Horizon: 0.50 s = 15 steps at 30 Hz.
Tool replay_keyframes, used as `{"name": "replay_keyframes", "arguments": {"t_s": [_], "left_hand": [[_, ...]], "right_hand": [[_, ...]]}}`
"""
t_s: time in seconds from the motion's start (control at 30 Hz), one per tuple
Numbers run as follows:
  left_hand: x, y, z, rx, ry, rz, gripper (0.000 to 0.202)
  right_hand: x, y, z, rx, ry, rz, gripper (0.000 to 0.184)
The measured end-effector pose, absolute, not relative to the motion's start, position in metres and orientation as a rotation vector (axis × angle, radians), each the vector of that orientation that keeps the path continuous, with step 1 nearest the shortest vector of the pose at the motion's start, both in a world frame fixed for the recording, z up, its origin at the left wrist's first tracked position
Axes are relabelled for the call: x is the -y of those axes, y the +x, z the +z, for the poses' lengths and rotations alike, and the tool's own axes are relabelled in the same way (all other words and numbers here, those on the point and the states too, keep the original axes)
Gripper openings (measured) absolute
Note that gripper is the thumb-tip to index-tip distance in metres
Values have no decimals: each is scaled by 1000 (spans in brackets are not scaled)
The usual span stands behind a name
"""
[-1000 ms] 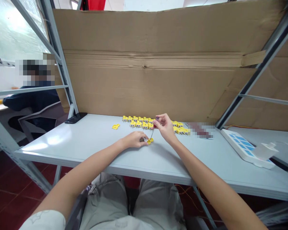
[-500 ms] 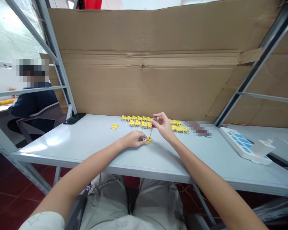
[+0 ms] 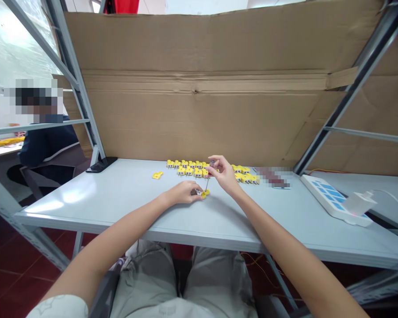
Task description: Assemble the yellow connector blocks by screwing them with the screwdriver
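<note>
In my right hand point(image 3: 223, 173) is a screwdriver point(image 3: 207, 183), held near its handle by closed fingers. Its thin shaft points down, and the tip meets a small yellow plastic part point(image 3: 204, 194) with some grey or metal on it. My left hand point(image 3: 185, 192) rests on the table, its fingers closed on that yellow part from the left side. Behind both hands, several similar yellow parts point(image 3: 189, 171) stand in two rows, partly covered by my right hand. A single flat yellow piece point(image 3: 157, 175) lies apart, to the left of the rows.
A cardboard panel point(image 3: 199, 119) rises along the table's point(image 3: 119, 198) back edge. On the right lies a white power strip point(image 3: 331, 201) with a plugged-in charger point(image 3: 358, 202). A blurred reddish item point(image 3: 272, 176) is right of the rows. Another person point(image 3: 49, 141) sits beyond the left metal frame.
The view has shifted very slightly. My right hand's fingers have turned a little at the screwdriver handle; my left hand keeps its hold on the yellow part.
</note>
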State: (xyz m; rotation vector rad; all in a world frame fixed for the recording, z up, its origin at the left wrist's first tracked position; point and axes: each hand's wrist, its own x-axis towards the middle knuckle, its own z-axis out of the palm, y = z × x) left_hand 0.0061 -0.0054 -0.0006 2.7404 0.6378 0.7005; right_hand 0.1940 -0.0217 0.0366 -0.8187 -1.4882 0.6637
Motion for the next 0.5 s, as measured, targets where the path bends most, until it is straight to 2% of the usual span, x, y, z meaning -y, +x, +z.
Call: {"name": "replay_keyframes", "arguments": {"t_s": [0.23, 0.5], "left_hand": [[5, 6, -1, -627, 2739, 699, 27], [2, 2, 0, -687, 2723, 642, 29]], "right_hand": [[23, 195, 36, 1487, -808, 768, 39], [7, 226, 36, 1300, -1082, 540, 38]]}}
